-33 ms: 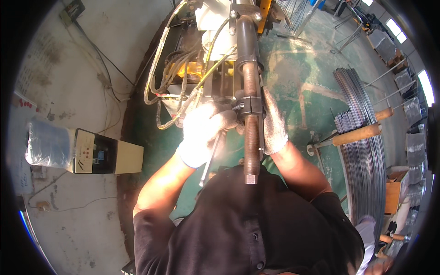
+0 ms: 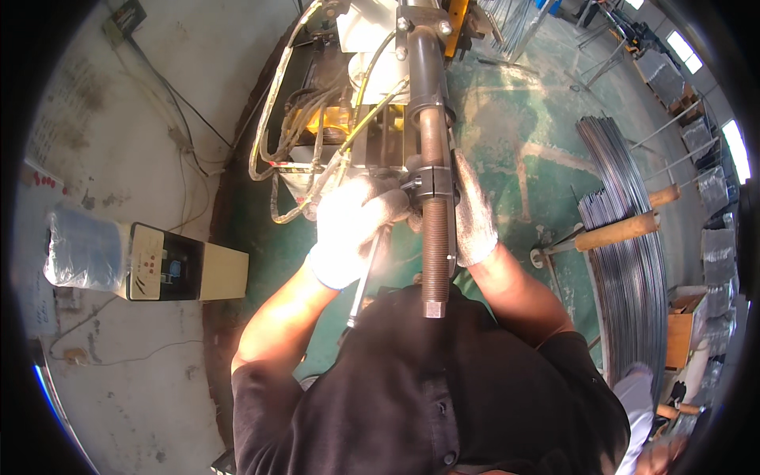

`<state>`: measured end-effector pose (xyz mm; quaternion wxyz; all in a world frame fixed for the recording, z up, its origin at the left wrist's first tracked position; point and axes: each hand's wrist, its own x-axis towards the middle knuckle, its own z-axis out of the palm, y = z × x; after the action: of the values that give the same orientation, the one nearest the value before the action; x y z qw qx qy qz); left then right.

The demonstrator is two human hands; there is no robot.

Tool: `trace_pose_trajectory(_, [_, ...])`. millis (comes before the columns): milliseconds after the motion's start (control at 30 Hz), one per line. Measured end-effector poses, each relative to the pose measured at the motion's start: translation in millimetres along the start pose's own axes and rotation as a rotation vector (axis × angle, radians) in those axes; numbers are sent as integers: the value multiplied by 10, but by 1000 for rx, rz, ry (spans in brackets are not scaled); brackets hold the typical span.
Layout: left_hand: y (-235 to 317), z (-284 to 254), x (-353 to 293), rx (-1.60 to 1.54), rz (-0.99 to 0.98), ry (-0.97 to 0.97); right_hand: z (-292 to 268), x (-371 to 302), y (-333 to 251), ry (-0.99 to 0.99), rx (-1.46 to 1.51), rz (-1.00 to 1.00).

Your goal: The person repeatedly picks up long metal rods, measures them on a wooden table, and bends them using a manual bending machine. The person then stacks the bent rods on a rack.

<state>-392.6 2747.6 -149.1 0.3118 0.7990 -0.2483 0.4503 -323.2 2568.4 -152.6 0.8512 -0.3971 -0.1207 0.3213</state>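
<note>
Working beside the collar (image 2: 434, 184) around the threaded rod (image 2: 435, 245), the head view's left hand (image 2: 354, 226) has fingers wrapped round a slim metal handle (image 2: 362, 289); right hand (image 2: 475, 214) lies alongside, its grip hidden. Looks like an adjusting step, next calling for steady handle control.

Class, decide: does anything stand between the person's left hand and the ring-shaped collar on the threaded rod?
Only a short bolt-like piece visibly does, jutting from the collar toward the left hand, which holds a slim metal tool. The right hand is across the threaded rod.
</note>
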Motion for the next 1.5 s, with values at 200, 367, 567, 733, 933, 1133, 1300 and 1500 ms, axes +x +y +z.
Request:
trace_pose_trajectory(200, [-84,-24,-18,55,22,-50,-41,29,17,16,78,31])
trace_pose_trajectory(367, [-78,-15,-10,19,-7,-40,8,-2,-44,35,-190,-27])
trace_pose_trajectory(567, [5,79,3,-46,-123,46,-68,16,-58,42,95,89])
trace_pose_trajectory(733, [134,-72,156,24,-106,2,14,9,-107,53,52,94])
trace_pose_trajectory(933, [404,-370,490,-43,64,174,258,-28,-145,131,198,123])
trace_pose_trajectory(1133, [581,-285,591,-51,-124,122,108,42,-48,137,163,127])
trace_pose_trajectory(1300, [648,-252,580,-38,-235,139,137,53,0,174,244,147])
trace_pose_trajectory(1500, [566,-267,790,-180,-355,127,72,89,9,148,337,130])
